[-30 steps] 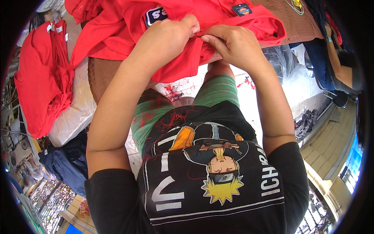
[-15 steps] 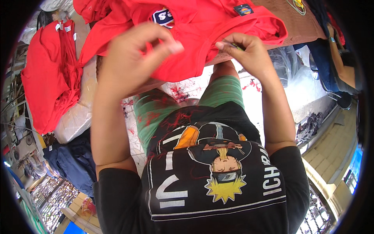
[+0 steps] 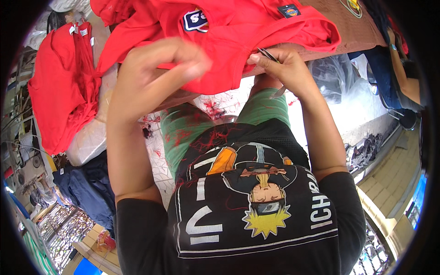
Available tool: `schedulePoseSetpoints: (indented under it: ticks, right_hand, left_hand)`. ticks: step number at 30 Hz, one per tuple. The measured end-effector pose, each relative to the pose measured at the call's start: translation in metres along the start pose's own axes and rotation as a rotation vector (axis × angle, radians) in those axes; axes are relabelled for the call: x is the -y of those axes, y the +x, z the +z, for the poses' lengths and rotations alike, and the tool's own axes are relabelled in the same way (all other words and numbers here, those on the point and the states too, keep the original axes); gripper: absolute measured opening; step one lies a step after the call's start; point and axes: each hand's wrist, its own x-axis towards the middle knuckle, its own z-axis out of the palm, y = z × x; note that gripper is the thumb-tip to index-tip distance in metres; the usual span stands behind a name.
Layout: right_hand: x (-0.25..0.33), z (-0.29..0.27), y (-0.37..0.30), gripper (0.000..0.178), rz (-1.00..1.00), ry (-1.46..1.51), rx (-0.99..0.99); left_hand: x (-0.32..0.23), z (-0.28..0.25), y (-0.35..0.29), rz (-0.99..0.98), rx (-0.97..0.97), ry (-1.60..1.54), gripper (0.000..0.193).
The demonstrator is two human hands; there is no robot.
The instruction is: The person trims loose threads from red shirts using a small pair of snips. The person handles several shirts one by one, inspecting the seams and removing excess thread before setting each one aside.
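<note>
A red garment [image 3: 229, 43] with a navy patch and a dark label lies over the near edge of a brown-covered table [image 3: 366, 34]. My left hand [image 3: 160, 68], blurred by motion, is raised over its left part. Its thumb and forefinger curl together in a pinch, and anything between them is too small or smeared to make out. Beside the garment's hanging edge, at right, my right hand [image 3: 286, 68] is closed round dark thread snips [image 3: 268, 54]. Their narrow points stick out past the fingers toward the garment; the palm hides the middle.
At left, more red garments [image 3: 64, 87] hang over a plastic-wrapped stack, with dark blue cloth [image 3: 87, 188] below. Red thread scraps [image 3: 213, 107] litter the pale floor and my lap. Clear plastic bags [image 3: 332, 78] lie at right, near another person's arm [image 3: 405, 82].
The snips have turned in my right hand, so their points now show. My left hand has stayed raised, shifting slightly. The garment appears a little farther right in view.
</note>
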Motion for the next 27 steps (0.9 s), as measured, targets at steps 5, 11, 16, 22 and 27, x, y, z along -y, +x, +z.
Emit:
schedulePoseSetpoints:
  ticks: [5,11,16,22,27]
  right_hand:
    - [0.014,0.025,-0.004,0.022,0.177,0.198,-0.026]
    - [0.009,0.027,-0.009,0.021,0.115,0.287,-0.123]
    - [0.012,0.029,-0.009,0.018,0.02,0.319,-0.137]
    - [0.009,0.025,-0.011,0.02,-0.084,0.243,-0.139]
    - [0.001,0.029,-0.012,0.022,-0.152,0.122,-0.201]
  left_hand:
    - [0.062,0.045,0.037,0.271,-0.248,0.813,0.016]
    - [0.071,0.069,0.028,0.314,-0.404,0.846,0.016]
    - [0.067,0.075,0.021,0.355,-0.384,0.693,0.012]
    - [0.053,0.064,0.029,0.062,-0.332,0.273,0.021]
    - [0.044,0.071,0.031,-0.098,-0.284,0.098,0.025]
